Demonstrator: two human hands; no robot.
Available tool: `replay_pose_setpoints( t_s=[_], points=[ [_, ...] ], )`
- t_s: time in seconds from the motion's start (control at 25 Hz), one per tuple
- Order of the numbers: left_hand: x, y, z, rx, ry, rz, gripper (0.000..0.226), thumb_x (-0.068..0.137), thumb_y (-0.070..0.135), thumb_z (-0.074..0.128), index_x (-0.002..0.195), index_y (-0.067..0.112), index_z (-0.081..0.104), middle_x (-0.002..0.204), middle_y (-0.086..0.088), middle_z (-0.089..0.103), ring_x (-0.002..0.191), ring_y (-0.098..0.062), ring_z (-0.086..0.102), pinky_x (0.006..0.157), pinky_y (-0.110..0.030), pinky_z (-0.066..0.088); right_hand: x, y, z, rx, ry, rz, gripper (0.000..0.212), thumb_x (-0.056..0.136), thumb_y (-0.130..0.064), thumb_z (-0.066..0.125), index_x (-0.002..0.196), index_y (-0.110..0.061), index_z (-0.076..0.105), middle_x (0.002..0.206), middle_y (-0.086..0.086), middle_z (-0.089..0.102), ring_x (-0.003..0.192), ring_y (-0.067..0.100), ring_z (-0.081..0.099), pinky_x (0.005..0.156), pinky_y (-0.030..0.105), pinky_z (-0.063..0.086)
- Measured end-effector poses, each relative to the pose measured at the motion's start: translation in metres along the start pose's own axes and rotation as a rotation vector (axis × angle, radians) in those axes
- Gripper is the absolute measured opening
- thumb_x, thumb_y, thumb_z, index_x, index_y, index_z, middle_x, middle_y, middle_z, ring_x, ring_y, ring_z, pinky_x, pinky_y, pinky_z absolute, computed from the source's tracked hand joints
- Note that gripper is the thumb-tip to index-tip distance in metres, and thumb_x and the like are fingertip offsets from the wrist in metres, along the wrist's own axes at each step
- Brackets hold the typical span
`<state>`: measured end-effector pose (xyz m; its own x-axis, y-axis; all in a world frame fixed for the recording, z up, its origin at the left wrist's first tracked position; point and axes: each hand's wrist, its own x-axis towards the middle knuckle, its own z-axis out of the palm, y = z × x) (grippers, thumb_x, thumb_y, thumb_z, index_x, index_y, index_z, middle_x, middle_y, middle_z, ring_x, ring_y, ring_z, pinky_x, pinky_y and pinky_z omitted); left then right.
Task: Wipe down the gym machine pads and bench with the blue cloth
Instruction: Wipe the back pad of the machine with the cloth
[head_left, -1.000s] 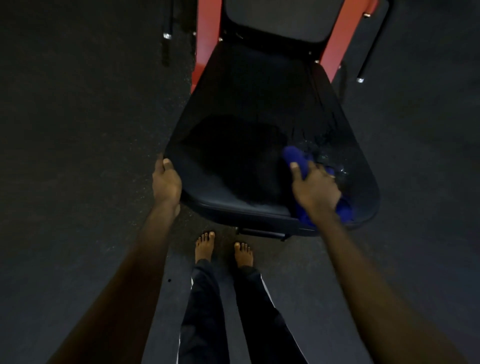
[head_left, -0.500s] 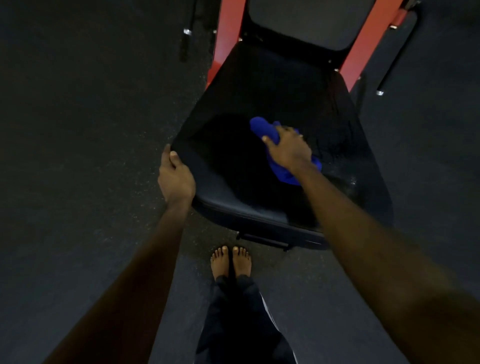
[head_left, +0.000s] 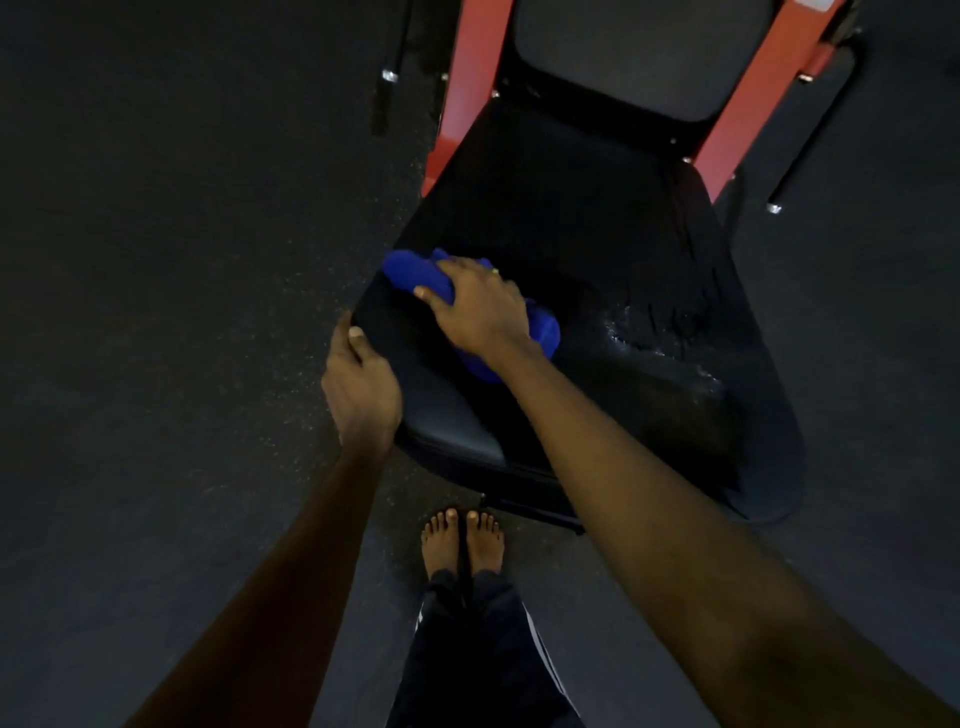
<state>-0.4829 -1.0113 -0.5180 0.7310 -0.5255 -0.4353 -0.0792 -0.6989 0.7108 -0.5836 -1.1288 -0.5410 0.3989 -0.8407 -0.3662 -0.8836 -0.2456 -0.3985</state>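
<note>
The blue cloth is lying bunched on the black seat pad's left side, beneath the right hand, whose fingers are closing over it. The left hand is gripping the pad's left edge just beside it.

Dim, murky lighting, wet sheen glinting on the black seat pad, wide-angle bending at edges
</note>
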Motion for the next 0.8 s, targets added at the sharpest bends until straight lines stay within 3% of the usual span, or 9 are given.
replay_pose_setpoints(
  t_s=[0.16, 0.32, 0.44, 0.64, 0.8],
  points=[
    [-0.002, 0.001, 0.001, 0.013, 0.013, 0.039, 0.043, 0.108, 0.03, 0.035, 0.148, 0.019, 0.045, 0.141, -0.008, 0.057, 0.127, -0.022, 0.053, 0.091, -0.022, 0.036, 0.012, -0.003, -0.002, 0.046, 0.028, 0.121, 0.056, 0.098, -0.06, 0.046, 0.141, -0.025, 0.053, 0.137, 0.003, 0.059, 0.123, 0.028, 0.055, 0.1, 0.047, 0.043],
    [-0.002, 0.003, 0.0, 0.013, 0.018, 0.026, 0.041, 0.106, 0.023, 0.039, 0.146, 0.017, 0.048, 0.138, -0.008, 0.06, 0.117, -0.01, 0.054, 0.084, -0.011, 0.033, -0.085, -0.019, -0.002, -0.033, 0.056, -0.163, 0.051, 0.099, -0.056, 0.044, 0.141, -0.027, 0.053, 0.143, 0.003, 0.056, 0.126, 0.025, 0.054, 0.097, 0.046, 0.044],
    [-0.001, 0.001, 0.001, 0.036, 0.024, 0.038, 0.043, 0.107, 0.026, 0.037, 0.147, 0.016, 0.047, 0.139, -0.009, 0.059, 0.127, -0.022, 0.055, 0.093, -0.02, 0.037, -0.076, -0.003, -0.004, -0.052, 0.028, -0.189, 0.051, 0.1, -0.053, 0.046, 0.144, -0.029, 0.049, 0.148, 0.002, 0.052, 0.131, 0.024, 0.051, 0.101, 0.045, 0.042],
    [-0.007, 0.0, 0.003, 0.142, 0.047, 0.112, 0.043, 0.107, 0.029, 0.036, 0.146, 0.012, 0.046, 0.142, -0.01, 0.052, 0.129, -0.023, 0.052, 0.1, -0.031, 0.041, -0.003, 0.03, -0.005, -0.046, -0.036, -0.094, 0.052, 0.101, -0.053, 0.045, 0.145, -0.027, 0.047, 0.148, 0.001, 0.051, 0.132, 0.026, 0.05, 0.105, 0.048, 0.038],
    [-0.037, 0.001, 0.015, 0.254, 0.085, 0.039, 0.057, 0.107, 0.029, 0.038, 0.158, 0.012, 0.019, 0.161, -0.017, 0.024, 0.146, -0.032, 0.03, 0.116, -0.043, 0.031, -0.037, 0.045, -0.018, -0.004, -0.036, -0.142, 0.051, 0.099, -0.054, 0.047, 0.141, -0.025, 0.053, 0.141, 0.001, 0.057, 0.126, 0.027, 0.054, 0.1, 0.046, 0.041]
  ],
)
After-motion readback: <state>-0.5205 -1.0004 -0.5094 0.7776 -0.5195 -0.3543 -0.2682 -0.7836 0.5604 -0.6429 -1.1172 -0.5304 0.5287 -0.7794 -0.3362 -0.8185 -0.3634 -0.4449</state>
